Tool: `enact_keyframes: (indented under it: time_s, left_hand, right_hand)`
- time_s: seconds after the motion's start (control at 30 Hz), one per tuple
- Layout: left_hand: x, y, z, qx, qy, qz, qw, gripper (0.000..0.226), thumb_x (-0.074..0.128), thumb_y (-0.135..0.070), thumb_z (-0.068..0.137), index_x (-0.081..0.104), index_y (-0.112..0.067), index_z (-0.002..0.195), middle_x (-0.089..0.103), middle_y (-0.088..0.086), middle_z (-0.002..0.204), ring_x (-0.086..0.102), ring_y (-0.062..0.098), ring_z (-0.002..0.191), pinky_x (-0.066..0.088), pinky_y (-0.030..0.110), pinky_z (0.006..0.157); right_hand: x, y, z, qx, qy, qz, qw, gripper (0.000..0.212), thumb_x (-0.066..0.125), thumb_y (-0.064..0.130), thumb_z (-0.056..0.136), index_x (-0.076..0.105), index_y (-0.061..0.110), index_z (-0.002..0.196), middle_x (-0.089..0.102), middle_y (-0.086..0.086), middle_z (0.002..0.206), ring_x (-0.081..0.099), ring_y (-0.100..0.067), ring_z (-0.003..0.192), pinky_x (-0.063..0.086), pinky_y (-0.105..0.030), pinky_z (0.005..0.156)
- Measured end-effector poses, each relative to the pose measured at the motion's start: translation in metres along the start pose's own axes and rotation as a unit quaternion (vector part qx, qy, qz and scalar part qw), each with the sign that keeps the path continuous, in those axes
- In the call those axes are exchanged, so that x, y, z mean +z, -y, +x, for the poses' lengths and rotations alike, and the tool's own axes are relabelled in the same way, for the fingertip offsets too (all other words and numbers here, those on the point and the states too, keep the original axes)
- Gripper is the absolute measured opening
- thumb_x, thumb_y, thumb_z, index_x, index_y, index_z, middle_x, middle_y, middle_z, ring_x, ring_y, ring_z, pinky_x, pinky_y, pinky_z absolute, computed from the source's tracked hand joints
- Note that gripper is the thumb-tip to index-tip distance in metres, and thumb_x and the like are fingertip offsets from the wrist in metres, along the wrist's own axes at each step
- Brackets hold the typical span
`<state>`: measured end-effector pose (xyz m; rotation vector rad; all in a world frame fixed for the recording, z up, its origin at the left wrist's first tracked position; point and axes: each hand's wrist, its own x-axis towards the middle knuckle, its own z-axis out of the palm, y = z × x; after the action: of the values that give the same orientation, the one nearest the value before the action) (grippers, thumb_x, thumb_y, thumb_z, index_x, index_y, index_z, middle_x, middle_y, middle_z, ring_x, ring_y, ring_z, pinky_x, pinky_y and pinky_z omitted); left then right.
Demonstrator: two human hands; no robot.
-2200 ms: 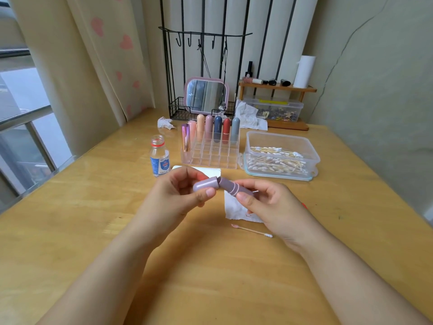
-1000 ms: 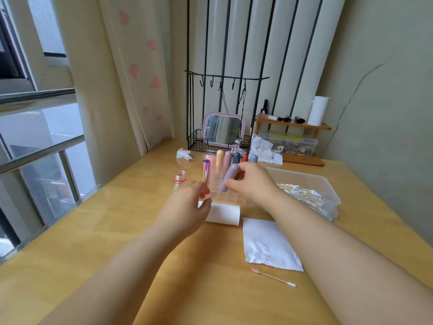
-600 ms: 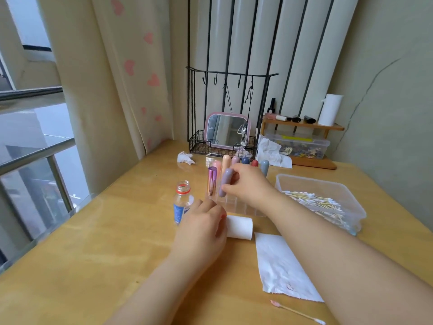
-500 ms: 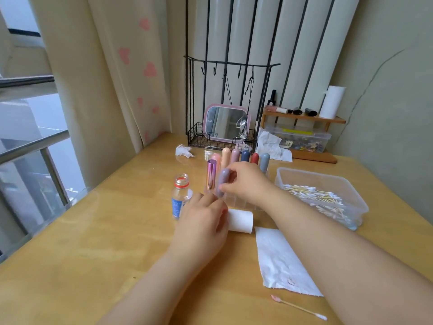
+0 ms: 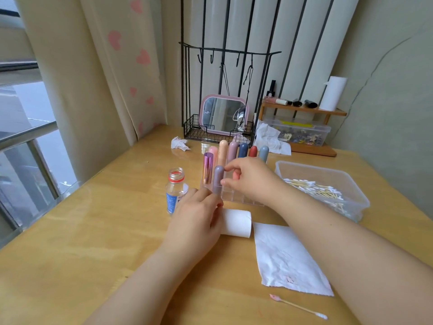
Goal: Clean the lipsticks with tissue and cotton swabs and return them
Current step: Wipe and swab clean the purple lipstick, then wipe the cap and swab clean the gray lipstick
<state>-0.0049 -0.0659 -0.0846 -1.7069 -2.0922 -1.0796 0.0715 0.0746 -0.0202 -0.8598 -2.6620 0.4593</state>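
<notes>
Head view: the dull purple capped lipstick [image 5: 218, 178] stands upright in the clear plastic slotted organizer [image 5: 236, 195] on the wooden desk [image 5: 93, 231]. The right hand [image 5: 248, 178] has a loose grip, its fingertips [image 5: 226, 168] touching the cap. The left hand [image 5: 194, 219] rests, fingers slack, beside the small clear bottle [image 5: 174, 190]; its blue label is unreadable.

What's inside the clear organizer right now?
The clear organizer holds upright lipsticks: the mauve lipstick at front beside a metallic pink one, six more behind. The right hand hides some slots.

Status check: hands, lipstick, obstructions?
Right hand fingertips at mauve lipstick, upright in organizer. Left hand empty, by tissue roll. Nothing blocking.
</notes>
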Motion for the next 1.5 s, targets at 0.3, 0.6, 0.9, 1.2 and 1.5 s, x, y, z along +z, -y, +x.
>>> enact_keyframes:
  time_s: [0.3,0.6,0.9,1.2,1.5]
  left_hand:
    - [-0.002,-0.011,0.003,0.036,0.01,0.045,0.998,0.03,0.038,-0.026,0.078,0.066,-0.014,0.082,0.062,0.0,0.079,0.056,0.026,0.072,0.045,0.032,0.06]
    - [-0.002,-0.013,0.003,0.063,0.024,0.065,0.996,0.031,0.038,-0.025,0.081,0.066,-0.011,0.081,0.061,0.002,0.079,0.057,0.028,0.074,0.048,0.035,0.058]
    - [-0.008,-0.019,0.004,0.059,0.019,0.037,0.997,0.031,0.038,-0.027,0.082,0.065,-0.012,0.084,0.061,0.0,0.081,0.056,0.026,0.074,0.047,0.036,0.058]
    - [-0.03,-0.072,0.008,-0.029,0.038,-0.114,0.992,0.029,0.059,-0.03,0.091,0.058,-0.015,0.115,0.056,-0.01,0.105,0.056,0.01,0.098,0.039,0.021,0.08]
    - [-0.03,-0.105,-0.031,-0.081,0.144,-0.22,0.961,0.004,0.063,-0.024,0.089,0.064,-0.02,0.09,0.064,-0.009,0.08,0.059,0.01,0.078,0.048,0.027,0.077]
  right_hand:
    - [-0.056,-0.04,0.008,0.02,-0.112,-0.16,0.981,0.03,0.053,0.024,0.093,0.057,0.015,0.121,0.051,-0.007,0.118,0.053,-0.027,0.106,0.047,-0.04,0.087]
    - [-0.047,-0.057,0.026,0.042,-0.025,-0.191,0.98,0.026,0.046,0.019,0.097,0.049,0.008,0.121,0.058,-0.013,0.114,0.055,-0.03,0.1,0.047,-0.043,0.086]
    - [-0.087,-0.036,0.01,0.003,-0.114,-0.129,0.985,0.025,0.048,0.016,0.097,0.056,0.01,0.12,0.056,-0.01,0.121,0.05,-0.022,0.106,0.03,-0.025,0.079]
    - [-0.096,0.011,-0.101,-0.027,-0.058,-0.013,0.998,0.021,0.058,0.02,0.093,0.063,0.019,0.113,0.059,0.009,0.093,0.053,-0.008,0.086,0.04,-0.016,0.077]
    - [-0.076,0.005,-0.175,0.009,-0.012,0.131,0.991,0.015,0.061,0.014,0.09,0.062,0.027,0.099,0.061,0.012,0.086,0.059,-0.007,0.083,0.048,-0.018,0.083]
